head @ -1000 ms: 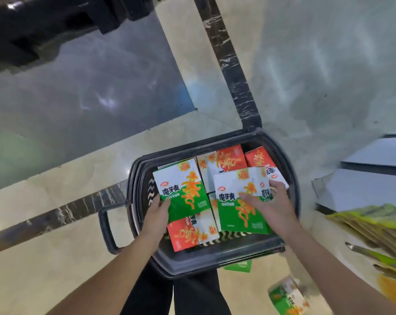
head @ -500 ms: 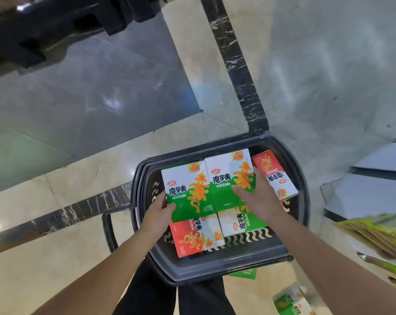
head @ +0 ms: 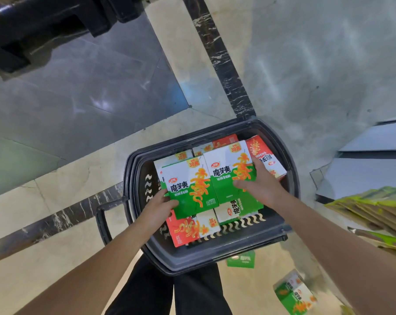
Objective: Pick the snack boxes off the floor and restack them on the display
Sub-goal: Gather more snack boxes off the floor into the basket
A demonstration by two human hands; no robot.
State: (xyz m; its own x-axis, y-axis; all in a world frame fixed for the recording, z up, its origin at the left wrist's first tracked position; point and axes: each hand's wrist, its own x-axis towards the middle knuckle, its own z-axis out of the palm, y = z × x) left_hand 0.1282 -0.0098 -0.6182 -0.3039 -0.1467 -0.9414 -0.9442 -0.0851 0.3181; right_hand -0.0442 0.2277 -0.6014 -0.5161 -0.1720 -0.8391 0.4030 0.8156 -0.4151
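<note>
Two green snack boxes are held side by side over the black basket: the left box is gripped at its near edge by the left hand, the right box by the right hand. Compared with a second ago, both are raised and aligned. Carrying them to the display at right seems next; two boxes remain on the floor.

bare forearms — black trousers
</note>
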